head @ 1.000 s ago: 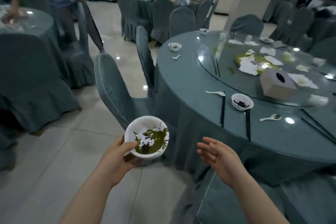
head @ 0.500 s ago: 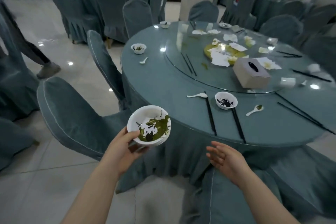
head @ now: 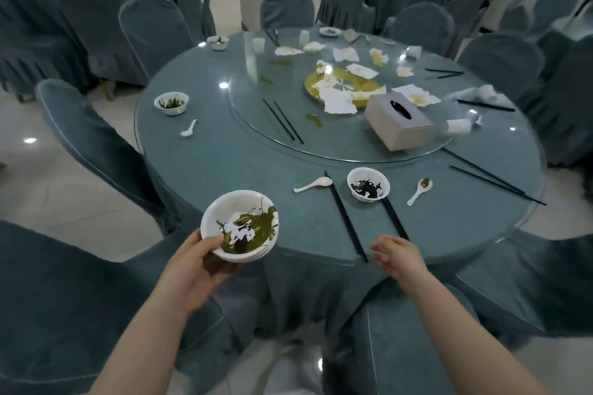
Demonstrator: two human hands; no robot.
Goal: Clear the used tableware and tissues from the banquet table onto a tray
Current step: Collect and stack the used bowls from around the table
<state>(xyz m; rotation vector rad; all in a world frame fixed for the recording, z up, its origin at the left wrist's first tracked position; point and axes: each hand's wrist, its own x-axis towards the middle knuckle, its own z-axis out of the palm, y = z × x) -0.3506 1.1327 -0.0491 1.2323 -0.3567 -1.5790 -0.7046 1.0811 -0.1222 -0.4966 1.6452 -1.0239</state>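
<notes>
My left hand (head: 192, 263) grips a white bowl (head: 239, 226) smeared with green and dark leftovers, held just off the near edge of the round banquet table (head: 256, 163). It looks like a stack of bowls. My right hand (head: 398, 255) hovers open over the table's near edge, beside a pair of black chopsticks (head: 346, 218). Beyond lie a dirty small bowl (head: 368, 184), a white spoon (head: 313, 185) and another spoon (head: 419, 191). Used tissues (head: 340, 101) litter the glass turntable (head: 256, 99). No tray is in view.
A grey tissue box (head: 398, 122) stands on the turntable next to a yellow-green plate (head: 309, 86). More bowls (head: 171, 102), a spoon (head: 189, 128) and chopsticks (head: 494, 179) lie around the rim. Covered chairs (head: 96, 144) ring the table; one stands right below my hands.
I have stepped closer and turned to face the table. Both hands rose over its near edge, the left still gripping the bowl, the right now beside the chopsticks.
</notes>
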